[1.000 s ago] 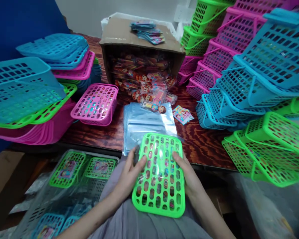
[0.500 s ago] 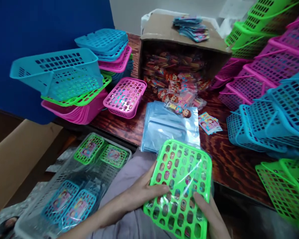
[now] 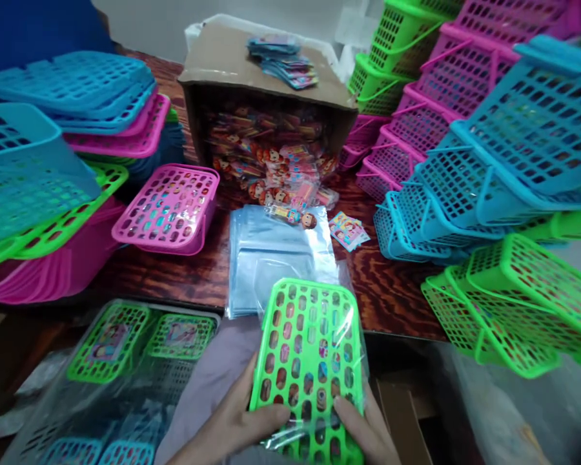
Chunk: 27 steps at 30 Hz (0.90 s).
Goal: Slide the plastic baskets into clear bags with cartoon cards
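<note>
Between my two hands is a green plastic basket point(image 3: 304, 371) with a slotted lid, small colourful items showing through the slots. Clear film wraps part of it and stands up loose past its far end. My left hand point(image 3: 252, 413) grips the near left side, thumb lying on the lid. On the near right side my right hand point(image 3: 363, 420) holds on, its thumb also on top; the other fingers are hidden underneath. Just beyond the basket lies a stack of clear plastic bags point(image 3: 271, 252), with a packaged doll-headed item point(image 3: 293, 216) on top.
A lidded pink basket point(image 3: 169, 206) sits left of the bags, near stacked blue lids point(image 3: 77, 84). Behind is an open cardboard box point(image 3: 271, 58) of packets. Printed cards point(image 3: 348, 230) lie right. Blue baskets point(image 3: 445, 181) pile up at right. A crate point(image 3: 174, 381) holds wrapped baskets below left.
The view has swung to the right, so the table things appear further left. The green basket stays in both hands, now more upright in view, with the loose film end showing more.
</note>
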Each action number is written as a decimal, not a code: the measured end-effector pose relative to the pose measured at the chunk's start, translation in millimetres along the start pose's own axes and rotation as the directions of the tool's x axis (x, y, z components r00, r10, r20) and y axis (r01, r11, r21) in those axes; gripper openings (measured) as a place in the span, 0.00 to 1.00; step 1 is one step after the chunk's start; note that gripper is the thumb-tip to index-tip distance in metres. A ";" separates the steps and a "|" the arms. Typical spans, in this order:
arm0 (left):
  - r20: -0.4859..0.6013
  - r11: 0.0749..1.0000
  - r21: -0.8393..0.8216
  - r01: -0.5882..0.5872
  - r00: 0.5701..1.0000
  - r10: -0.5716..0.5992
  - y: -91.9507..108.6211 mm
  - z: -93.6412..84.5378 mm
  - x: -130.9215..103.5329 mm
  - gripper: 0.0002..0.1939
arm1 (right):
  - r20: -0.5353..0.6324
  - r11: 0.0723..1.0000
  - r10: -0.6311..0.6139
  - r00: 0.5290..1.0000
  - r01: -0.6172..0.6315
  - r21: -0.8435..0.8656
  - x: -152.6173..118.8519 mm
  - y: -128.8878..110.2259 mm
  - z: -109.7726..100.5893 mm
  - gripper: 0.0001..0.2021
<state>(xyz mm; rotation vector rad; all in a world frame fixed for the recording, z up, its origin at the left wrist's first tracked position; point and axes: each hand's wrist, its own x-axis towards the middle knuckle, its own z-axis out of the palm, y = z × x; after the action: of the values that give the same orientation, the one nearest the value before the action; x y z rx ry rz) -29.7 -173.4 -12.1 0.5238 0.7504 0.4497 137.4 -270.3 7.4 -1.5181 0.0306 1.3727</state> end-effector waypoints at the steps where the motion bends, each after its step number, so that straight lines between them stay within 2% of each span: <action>1: 0.001 1.000 0.011 0.003 1.000 -0.003 5.6 1.2 4.8 0.43 | -0.001 0.999 -0.032 0.999 0.032 -0.006 7.0 -4.1 0.6 0.39; 4: 0.003 1.000 0.024 0.008 1.000 -0.009 26.8 6.5 28.4 0.43 | 0.066 0.973 -0.231 0.971 0.230 0.023 35.1 -27.5 3.5 0.36; 6: -0.005 1.000 -0.015 -0.007 1.000 0.007 41.0 12.8 49.5 0.43 | 0.111 0.920 -0.391 0.914 0.384 0.077 54.6 -47.4 2.7 0.32; 7: -0.015 0.999 -0.039 -0.025 1.000 0.025 47.3 16.9 60.2 0.43 | 0.098 0.885 -0.466 0.880 0.462 0.060 63.0 -56.6 0.7 0.29; 9: -0.035 0.995 -0.074 -0.070 0.997 0.067 57.5 25.7 78.7 0.43 | 0.017 0.780 -0.614 0.789 0.611 -0.134 75.1 -70.6 -5.8 0.21; 11: -0.035 0.992 -0.083 -0.096 0.995 0.094 63.4 33.1 91.4 0.43 | -0.019 0.584 -0.771 0.636 0.696 -0.416 81.5 -78.2 -13.2 0.12; 12: -0.034 0.992 -0.083 -0.097 0.995 0.094 64.5 35.6 95.5 0.43 | 0.004 0.480 -0.827 0.563 0.709 -0.517 83.0 -80.0 -16.2 0.08; 14: -0.045 0.995 -0.078 -0.069 0.997 0.065 63.4 38.0 100.3 0.41 | 0.072 0.320 -0.890 0.450 0.730 -0.604 84.6 -82.3 -19.5 0.05; 16: -0.061 0.997 -0.073 -0.032 0.998 0.027 59.4 37.9 102.4 0.40 | 0.108 0.228 -0.920 0.377 0.739 -0.634 85.8 -85.2 -19.9 0.04; 19: -0.061 0.997 -0.077 0.003 0.998 -0.007 53.7 36.8 103.4 0.41 | 0.145 0.138 -0.938 0.314 0.724 -0.676 88.6 -92.2 -18.9 0.05; 23: -0.046 0.997 -0.073 0.034 0.998 -0.038 51.9 39.3 102.5 0.43 | 0.233 0.058 -0.926 0.296 0.723 -0.689 91.8 -98.3 -19.8 0.07; 27: -0.052 0.994 -0.100 0.034 0.998 -0.039 50.3 44.5 102.3 0.43 | 0.248 -0.055 -0.950 0.189 0.682 -0.729 91.0 -95.9 -20.9 0.10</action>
<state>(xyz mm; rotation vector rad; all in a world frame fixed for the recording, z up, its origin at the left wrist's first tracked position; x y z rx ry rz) 59.6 -89.8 -8.0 0.4058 0.7839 0.4658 242.3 -187.7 -2.2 -1.8070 -1.2695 -0.1038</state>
